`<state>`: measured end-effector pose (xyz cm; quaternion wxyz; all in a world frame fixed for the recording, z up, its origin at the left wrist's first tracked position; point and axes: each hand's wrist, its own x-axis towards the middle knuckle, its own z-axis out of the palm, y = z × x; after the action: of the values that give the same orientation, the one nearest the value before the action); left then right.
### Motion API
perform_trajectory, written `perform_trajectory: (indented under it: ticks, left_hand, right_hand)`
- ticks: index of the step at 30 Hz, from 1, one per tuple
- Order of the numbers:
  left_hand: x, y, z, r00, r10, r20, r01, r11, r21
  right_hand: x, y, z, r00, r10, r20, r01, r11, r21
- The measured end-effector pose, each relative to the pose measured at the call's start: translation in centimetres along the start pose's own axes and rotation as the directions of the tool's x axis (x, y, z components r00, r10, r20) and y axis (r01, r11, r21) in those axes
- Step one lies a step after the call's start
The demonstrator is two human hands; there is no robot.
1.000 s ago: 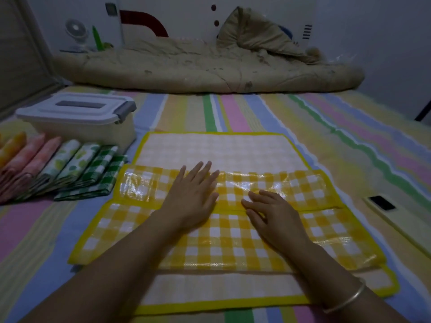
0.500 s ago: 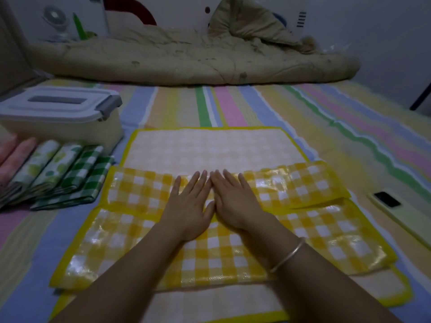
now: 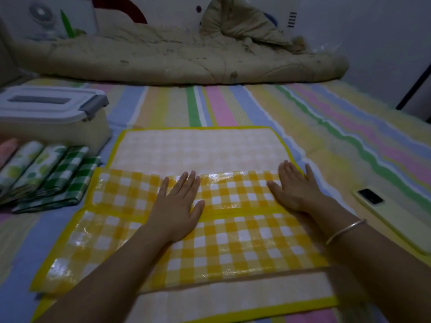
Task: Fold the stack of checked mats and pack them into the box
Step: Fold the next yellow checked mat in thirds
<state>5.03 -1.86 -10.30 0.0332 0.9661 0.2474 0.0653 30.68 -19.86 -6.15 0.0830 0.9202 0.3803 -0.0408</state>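
Both hands, left hand and right hand, lie flat, fingers spread, pressing the yellow checked mat, gripping nothing.

The mat under the hands shows a yellow-and-white check on its glossy folded flaps, with a solid yellow border; its exposed reverse face is a pale, washed-out check of cream and white. The folded mats at the left carry, from right to left, a green-and-white check, a white ground with green leaf-like spots, and a pink tone at the frame edge. The box has a cream body, a white lid and grey latches. The bed sheet is striped in blue, pink, green, yellow and white; the quilt is plain beige; the phone is pale yellow with a black camera block; the bangle is silver-coloured.
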Motion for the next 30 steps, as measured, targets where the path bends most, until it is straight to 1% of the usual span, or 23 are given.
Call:
perform_trajectory:
  ticks: [1,2,3,4,6,7,10,13,14,15,17,19,21,23,25,26,28,30]
  left_hand:
    - [-0.1,0.1,0.0,1.000,0.000,0.002,0.000,1.000,0.001]
    - [-0.1,0.1,-0.1,1.000,-0.003,0.002,0.003,1.000,0.002]
    - [-0.1,0.2,-0.1,1.000,-0.007,0.001,0.007,1.000,0.007]
    - [-0.1,0.2,-0.2,1.000,-0.010,0.002,0.010,1.000,0.013]
    - [-0.1,0.2,-0.2,1.000,-0.012,0.009,0.012,1.000,0.023]
    - [-0.2,0.1,-0.2,1.000,-0.012,0.009,0.012,1.000,0.022]
    - [-0.1,-0.1,-0.6,1.000,-0.005,0.012,0.006,0.999,-0.038]
    - [0.1,-0.9,-1.5,0.999,0.006,0.043,0.002,0.981,-0.191]
    - [-0.1,-1.9,-1.9,0.998,0.004,0.055,0.007,0.978,-0.211]
    - [-0.5,-3.1,-2.2,0.999,-0.005,0.054,0.015,0.981,-0.193]
    - [-2.1,-6.6,-2.3,0.997,-0.072,0.031,0.074,0.995,-0.074]
    - [-4.0,-10.4,-2.4,0.976,-0.214,0.030,0.213,0.977,0.019]
    - [-5.2,-12.6,-2.5,0.935,-0.342,0.097,0.346,0.938,-0.026]
    - [-5.5,-13.2,-2.4,0.915,-0.384,0.123,0.390,0.920,-0.027]
    - [-5.3,-12.8,-2.5,0.919,-0.389,0.068,0.391,0.921,-0.013]
    - [-5.5,-12.5,-2.9,0.928,-0.373,-0.007,0.373,0.928,-0.003]
    - [-6.2,-11.1,-4.1,0.947,-0.272,-0.172,0.285,0.957,0.057]
    - [-7.0,-8.8,-5.3,0.950,-0.143,-0.276,0.165,0.985,0.057]
  right_hand:
    - [-0.4,-1.0,-0.7,0.999,0.018,-0.049,-0.019,0.999,-0.034]
    - [-0.9,-2.5,-1.3,0.994,0.004,-0.111,-0.009,0.999,-0.047]
    - [-1.5,-4.4,-1.9,0.986,-0.050,-0.161,0.045,0.998,-0.038]
    - [-2.1,-6.6,-2.2,0.973,-0.139,-0.185,0.137,0.990,-0.023]
    - [-3.5,-10.7,-1.9,0.940,-0.292,-0.176,0.298,0.954,0.009]
    - [-4.0,-12.1,-1.3,0.931,-0.326,-0.165,0.336,0.942,0.031]
    - [-3.8,-12.9,0.7,0.935,-0.326,-0.136,0.341,0.935,0.100]
    - [-3.5,-12.4,1.7,0.928,-0.333,-0.166,0.351,0.932,0.095]
    - [-3.5,-12.5,1.9,0.924,-0.337,-0.178,0.357,0.929,0.094]
    - [-3.5,-12.4,2.1,0.923,-0.339,-0.184,0.360,0.928,0.098]
    - [-3.5,-12.3,2.2,0.922,-0.341,-0.183,0.363,0.925,0.109]
    - [-3.5,-12.2,2.3,0.921,-0.337,-0.194,0.362,0.926,0.110]
    - [-3.4,-12.2,2.4,0.920,-0.336,-0.202,0.363,0.925,0.114]
    - [-3.4,-12.3,2.5,0.917,-0.341,-0.206,0.368,0.923,0.114]
    - [-3.4,-12.1,2.5,0.920,-0.342,-0.193,0.367,0.924,0.108]
    - [-3.5,-12.1,2.3,0.921,-0.343,-0.183,0.365,0.925,0.107]
    - [-3.5,-12.1,2.1,0.926,-0.339,-0.167,0.359,0.927,0.109]
    - [-3.6,-12.1,1.9,0.928,-0.338,-0.157,0.356,0.928,0.111]
